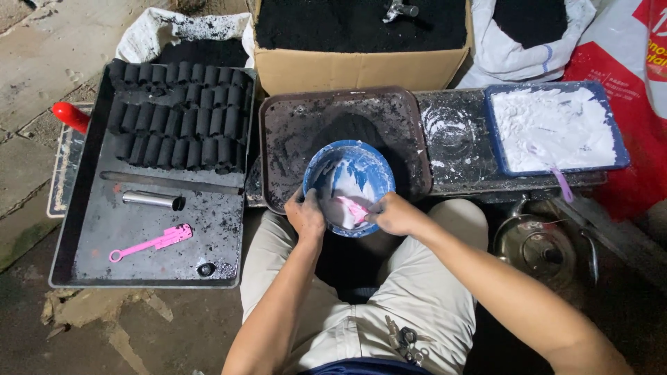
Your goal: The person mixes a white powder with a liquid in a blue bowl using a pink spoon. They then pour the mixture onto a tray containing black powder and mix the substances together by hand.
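Both hands' fingers (310,208) curled around blue bowl (349,184), wrists bent inward.

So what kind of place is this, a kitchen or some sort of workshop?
Probably a small, makeshift floor-level workshop for making charcoal briquettes: rows of black cylinders fill a tray, a cardboard box holds black powder, and the right hand stirs white paste in a blue bowl.

We had a single view, from a camera worn on the head, which looked steeply down over our lap and forearms. It faced forward to a cardboard box (361,66) at the top edge. It sat close: the blue bowl (349,184) lay near the middle, the black tray (90,236) filled the left, the blue tray (556,128) the right. No second view shared the scene.
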